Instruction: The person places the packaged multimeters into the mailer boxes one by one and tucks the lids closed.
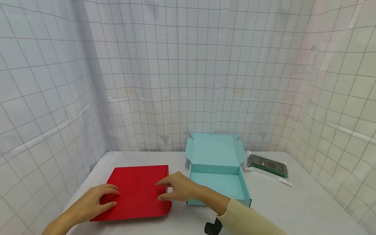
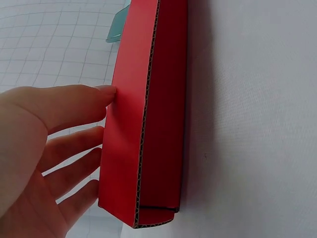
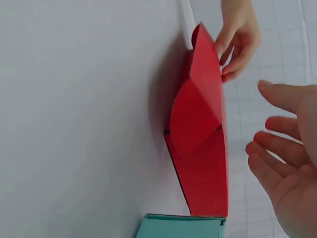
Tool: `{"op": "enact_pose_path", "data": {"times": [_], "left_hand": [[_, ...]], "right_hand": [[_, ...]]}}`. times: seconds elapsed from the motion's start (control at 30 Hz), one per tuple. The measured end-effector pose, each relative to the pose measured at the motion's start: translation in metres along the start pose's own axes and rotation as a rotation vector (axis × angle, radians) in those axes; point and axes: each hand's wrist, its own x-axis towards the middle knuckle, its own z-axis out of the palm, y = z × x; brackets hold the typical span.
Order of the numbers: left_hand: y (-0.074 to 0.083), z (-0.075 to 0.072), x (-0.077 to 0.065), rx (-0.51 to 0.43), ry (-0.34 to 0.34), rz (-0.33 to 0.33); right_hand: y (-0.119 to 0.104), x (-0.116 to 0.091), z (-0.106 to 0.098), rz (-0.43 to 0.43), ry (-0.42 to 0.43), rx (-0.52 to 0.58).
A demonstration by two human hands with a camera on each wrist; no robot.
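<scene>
Two cardboard boxes sit on one white-covered table [image 1: 308, 204]. The red mailer box [image 1: 136, 187] is at the left with its lid lowered, one rounded flap showing outside at its near right corner. The turquoise mailer box [image 1: 216, 148] stands just to its right, its one lid raised at the back (two side flaps angle out from that lid).

Two bare hands are at the red box. The left hand [image 1: 97, 202] lies over its left side, fingers loosely spread and touching the lid, gripping nothing. The right hand [image 1: 180, 187], thumb and fingers apart, hovers by the right edge, clear of the cardboard and holding nothing.

Beyond the turquoise box, to the right, lies one green-and-black multimeter [image 1: 268, 165] inside one clear plastic bag [image 1: 287, 181].
</scene>
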Motion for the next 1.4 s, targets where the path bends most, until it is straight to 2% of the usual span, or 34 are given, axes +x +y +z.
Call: {"op": "enact_pose_path", "data": {"times": [0.2, 0.43, 0.63, 0.87, 1.07, 1.4], "left_hand": [[0.0, -0.001, 0.002, -0.04, -0.053, -0.071], [0.0, -0.001, 0.0, -0.029, -0.056, -0.044], [-0.001, -0.002, -0.001, -0.051, -0.066, -0.043], [-0.003, -0.002, -0.002, -0.067, -0.074, -0.037], [-0.003, -0.001, -0.002, -0.08, -0.089, -0.036], [-0.005, -0.002, 0.0, -0.066, -0.067, -0.013]], "right_hand": [[-0.008, -0.024, 0.004, 0.124, 0.074, 0.114], [-0.019, -0.047, 0.016, 0.212, 0.073, 0.145], [-0.021, -0.052, 0.028, 0.307, 0.072, 0.34], [-0.021, -0.048, 0.038, 0.457, 0.06, 0.301], [-0.015, -0.045, 0.042, 0.464, 0.052, 0.287], [-0.015, -0.037, 0.044, 0.467, 0.088, 0.408]]}}
